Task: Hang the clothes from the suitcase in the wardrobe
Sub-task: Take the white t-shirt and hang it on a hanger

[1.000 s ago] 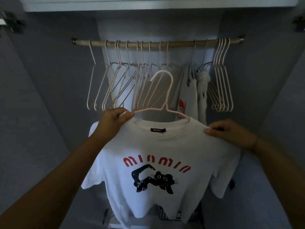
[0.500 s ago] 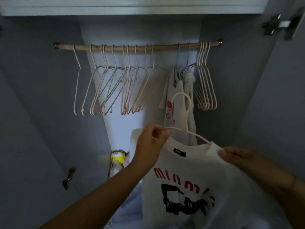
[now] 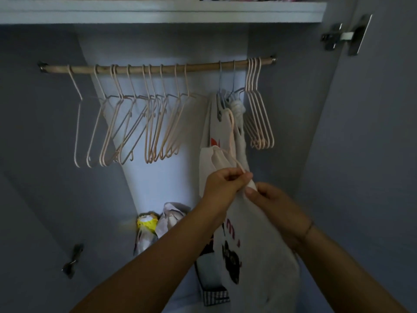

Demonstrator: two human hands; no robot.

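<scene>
Left hand [image 3: 225, 184] has its fingers curled tight, pinching the lower wire of a pink hanger [image 3: 231, 132] together with bunched-up fabric, right about the middle of the frame. Right hand [image 3: 274, 199] sits just beside it, fingertips almost touching the left ones, with thumb and fingers nipping the edge of the white T-shirt [image 3: 259, 245]. So both hands are closed on something, neither one loose.

The shirt is on the hanger but turned nearly edge-on, draping down toward the lower right of the frame, with a bit of the red lettering and the black cat print showing. The hanger's hook points up and sits below the rod [image 3: 158, 69], not on it yet, overlapping the hung garments [image 3: 213, 129] just right of centre.

The rod runs across the upper part of the wardrobe [image 3: 158, 188]. A big spread of empty hangers [image 3: 135, 123] fills the left and centre, and a tight little bunch [image 3: 259, 118] hangs at the right end.

There's a shelf [image 3: 158, 12] along the top and a metal hinge [image 3: 345, 35] in the upper right. Down at bottom centre are a yellow-topped bundle [image 3: 147, 222] and a crumpled pale bag [image 3: 173, 213], side by side.
</scene>
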